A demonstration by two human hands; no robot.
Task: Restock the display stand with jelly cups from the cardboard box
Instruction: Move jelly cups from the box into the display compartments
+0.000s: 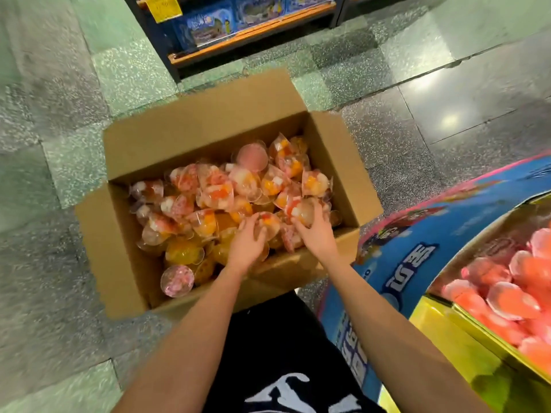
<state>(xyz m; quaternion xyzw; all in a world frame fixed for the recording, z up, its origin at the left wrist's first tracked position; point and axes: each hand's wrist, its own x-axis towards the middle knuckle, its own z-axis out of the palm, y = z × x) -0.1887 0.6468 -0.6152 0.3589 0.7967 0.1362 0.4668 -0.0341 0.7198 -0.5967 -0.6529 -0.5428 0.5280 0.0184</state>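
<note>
- While the head view looks straight down, both hands are deep in the box [185,138], which sits open on the floor [59,114] with its flaps spread.
- Left hand [247,242] curls its fingers over a cup near the front wall; right hand [313,231], just beside it, grips a pale cup from above.
- Cups [208,198] fill the box in a loose heap of red, orange and yellow, lying every which way.
- Step in hand, by my reading: gathering a load. Nothing from this grab has reached the stand yet.
- Next move calls for a firm hold, a lift clear of the box wall, then a swing to the right.
- Stand [417,242] waits at the right, blue and printed, with pink cups [507,281] already piled in its gold-edged bin.
- In the way: the right flap of the box lies between the heap and the stand, and slick, loosely piled cups could slip out.
- Around: a shelf [238,28] of blue packs at the far side, and a black garment [268,338] below the arms.
</note>
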